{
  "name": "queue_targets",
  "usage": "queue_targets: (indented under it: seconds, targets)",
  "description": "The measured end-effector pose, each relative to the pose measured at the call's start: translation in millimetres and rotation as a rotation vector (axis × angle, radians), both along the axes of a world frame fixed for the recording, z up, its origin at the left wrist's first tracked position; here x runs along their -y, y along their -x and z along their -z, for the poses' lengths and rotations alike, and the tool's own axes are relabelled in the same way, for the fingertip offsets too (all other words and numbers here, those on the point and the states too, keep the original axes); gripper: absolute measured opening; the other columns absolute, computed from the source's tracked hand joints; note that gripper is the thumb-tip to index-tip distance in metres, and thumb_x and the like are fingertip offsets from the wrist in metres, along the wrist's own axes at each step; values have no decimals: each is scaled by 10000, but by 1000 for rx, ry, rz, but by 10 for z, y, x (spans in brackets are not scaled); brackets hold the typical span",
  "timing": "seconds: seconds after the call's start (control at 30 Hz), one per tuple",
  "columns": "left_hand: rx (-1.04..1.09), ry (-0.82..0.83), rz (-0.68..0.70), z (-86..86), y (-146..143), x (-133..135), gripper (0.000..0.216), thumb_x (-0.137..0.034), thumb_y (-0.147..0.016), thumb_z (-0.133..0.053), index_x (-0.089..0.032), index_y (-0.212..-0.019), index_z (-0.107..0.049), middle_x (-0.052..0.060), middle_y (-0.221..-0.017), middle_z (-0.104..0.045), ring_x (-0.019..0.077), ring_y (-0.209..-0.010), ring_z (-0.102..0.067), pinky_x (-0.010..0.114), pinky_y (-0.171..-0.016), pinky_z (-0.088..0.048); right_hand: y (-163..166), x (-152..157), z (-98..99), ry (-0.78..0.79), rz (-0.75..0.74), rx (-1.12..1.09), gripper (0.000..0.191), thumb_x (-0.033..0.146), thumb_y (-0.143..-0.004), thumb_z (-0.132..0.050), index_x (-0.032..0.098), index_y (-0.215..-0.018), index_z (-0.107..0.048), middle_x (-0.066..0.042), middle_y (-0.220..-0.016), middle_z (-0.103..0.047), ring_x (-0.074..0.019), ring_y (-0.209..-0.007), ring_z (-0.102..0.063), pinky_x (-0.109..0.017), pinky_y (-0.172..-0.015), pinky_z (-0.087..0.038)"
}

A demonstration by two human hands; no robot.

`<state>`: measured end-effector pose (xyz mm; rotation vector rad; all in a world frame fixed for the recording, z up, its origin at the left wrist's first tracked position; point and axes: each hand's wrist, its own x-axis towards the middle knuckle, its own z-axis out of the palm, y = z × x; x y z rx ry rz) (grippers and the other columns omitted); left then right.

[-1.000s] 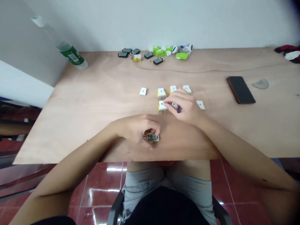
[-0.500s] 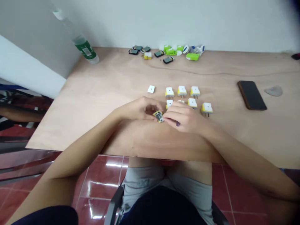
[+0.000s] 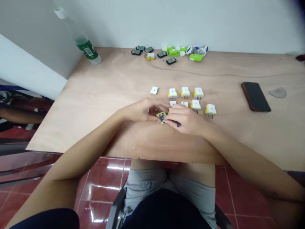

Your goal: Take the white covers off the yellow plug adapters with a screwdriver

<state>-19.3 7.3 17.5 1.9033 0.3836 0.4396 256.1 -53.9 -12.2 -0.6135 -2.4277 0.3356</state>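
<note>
My left hand is closed on an opened yellow plug adapter, with grey and metal parts showing in its uncovered face. The fingertips of my right hand meet at the adapter's right side; what they pinch there is too small to make out. Out of the right palm pokes the dark purple end of a slim tool, apparently a screwdriver, mostly hidden by the hand. Beyond my hands, several white-and-yellow plug adapters sit in two rows, some partly covered by my right hand. A loose white cover lies to their left.
Along the wall are black-and-grey parts, another yellow plug and green-and-white pieces. A bottle leans at the back left. A phone and a flat grey piece lie on the right of the table.
My right hand has shifted slightly left, and the purple tool end with it. The thin shaft above that hand now shows less clearly. The adapter stays in my left hand.
</note>
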Motion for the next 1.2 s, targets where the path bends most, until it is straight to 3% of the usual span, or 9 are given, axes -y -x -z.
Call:
queue_targets:
  seconds: [0.43,0.6,0.8,0.9,1.2]
  targets:
    - [9,36,-14,-7,-10,14,483,-184,-927,-959,-186,-1396,-844,179,-1404,-852,259,-1245,-849,356,-1100,-701,12,-4,-33,47,3,-26,193,168,-1147,-663,213,-1002,-783,-53,-912,-762,-232,-902,-681,-413,-862,-564]
    - [-16,54,-41,32,16,8,461,-237,-923,-971,-168,-1361,-848,177,-1343,-868,255,-1181,-856,363,-1056,-715,2,-17,-31,64,5,-39,173,164,-1135,-677,212,-1011,-788,-58,-937,-772,-230,-908,-699,-406,-853,-561]
    - [-3,-17,-31,59,8,-20,460,-262,-925,-973,-161,-1357,-852,179,-1362,-864,240,-1225,-843,354,-1120,-681,3,-29,-40,-4,-13,-4,214,156,-1144,-657,204,-986,-794,-58,-897,-761,-233,-888,-679,-411,-864,-556]
    - [-15,-35,-48,50,-12,-21,478,-349,-895,-1018,-161,-1308,-866,168,-1296,-878,244,-1162,-846,354,-1071,-688,1,-33,-42,0,-21,6,214,155,-1137,-660,197,-983,-801,-68,-914,-774,-236,-898,-692,-413,-865,-553]
    - [26,-432,-28,-88,-12,-1,218,-431,-953,-959,-259,-1082,-919,83,-1160,-847,232,-1116,-797,387,-1081,-627,-34,-68,-99,7,-43,78,233,156,-1107,-661,219,-923,-788,-57,-864,-767,-240,-847,-638,-437,-811,-521]
